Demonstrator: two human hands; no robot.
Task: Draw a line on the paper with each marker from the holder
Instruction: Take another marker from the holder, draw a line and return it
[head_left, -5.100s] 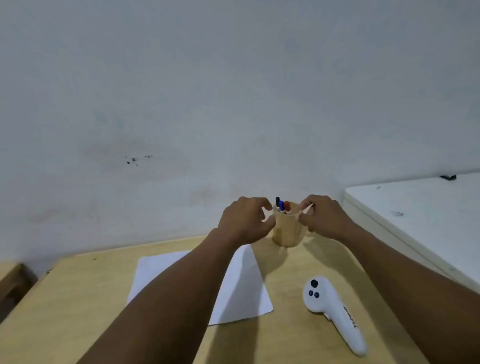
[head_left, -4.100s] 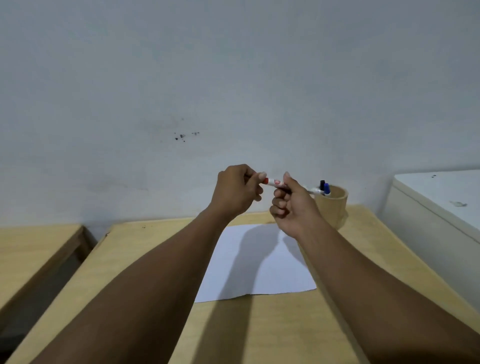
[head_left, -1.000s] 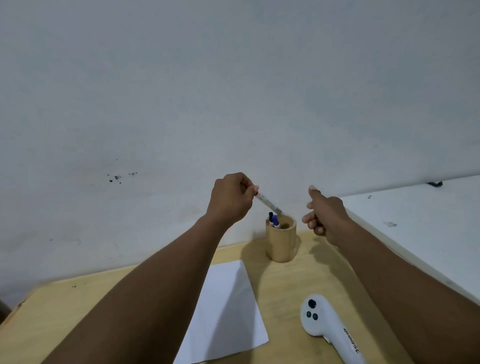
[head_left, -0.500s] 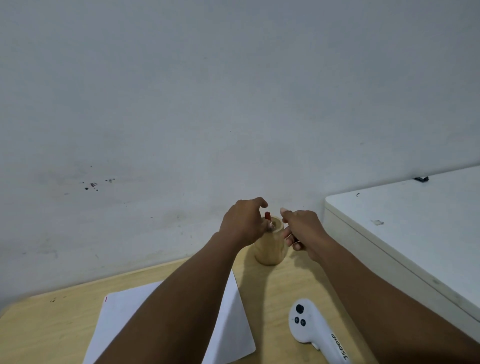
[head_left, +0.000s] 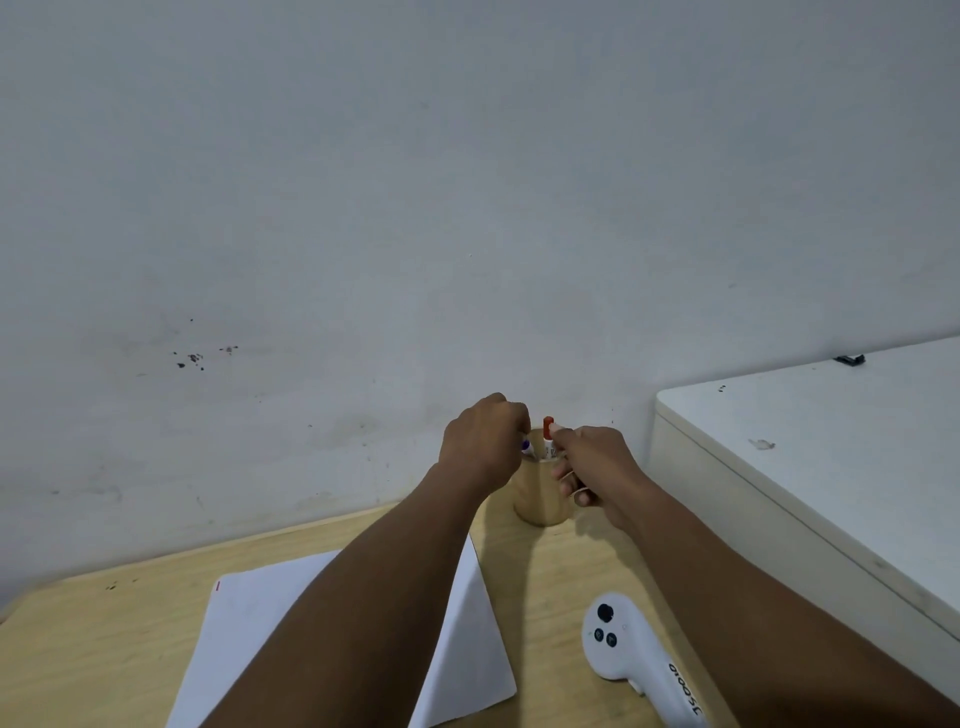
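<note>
A round wooden holder (head_left: 540, 499) stands at the table's far edge by the wall. A red-capped marker (head_left: 547, 435) stands upright in it. The blue marker (head_left: 526, 447) shows only its cap, pinched under the fingers of my left hand (head_left: 485, 441), which is closed over the holder's left rim. My right hand (head_left: 592, 465) curls against the holder's right side, thumb by the red marker. The white paper (head_left: 249, 639) lies near left, partly under my left forearm, with a short red mark (head_left: 217, 585) at its far corner.
A white handheld controller (head_left: 636, 657) lies on the wooden table (head_left: 78, 649) near right. A white cabinet top (head_left: 831, 441) rises higher along the right side. The grey wall stands right behind the holder.
The red marker went from my left hand into the holder. My left hand has since closed on the blue marker's cap, and my right hand has come in against the holder.
</note>
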